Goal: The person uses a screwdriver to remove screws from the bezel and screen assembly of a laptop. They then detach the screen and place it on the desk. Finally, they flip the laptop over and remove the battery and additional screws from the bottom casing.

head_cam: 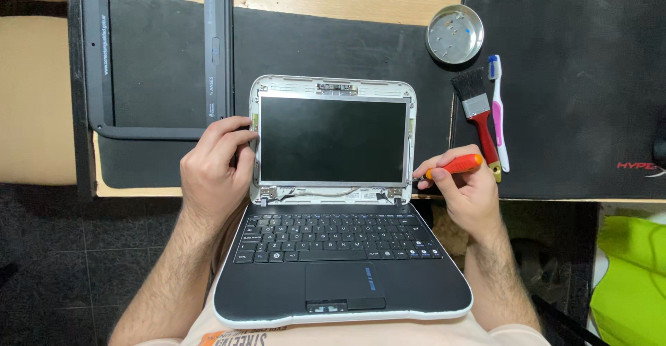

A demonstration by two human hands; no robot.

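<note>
A small laptop (340,297) with a white shell and black keyboard rests on my lap, its lid leaning back against the table edge. The screen (333,139) has its bezel off, with bare hinges and cables showing below it. My left hand (216,169) grips the left edge of the screen frame. In my right hand (466,190) is an orange-handled screwdriver (454,166), its tip touching the lower right corner of the screen frame.
The removed black bezel (104,61) lies on a dark mat (159,54) at the back left. A round metal dish (454,34) holds small screws. A red-handled paintbrush (479,106) and a pink-and-white toothbrush (498,110) lie on the right. A lime-green object (631,276) sits at lower right.
</note>
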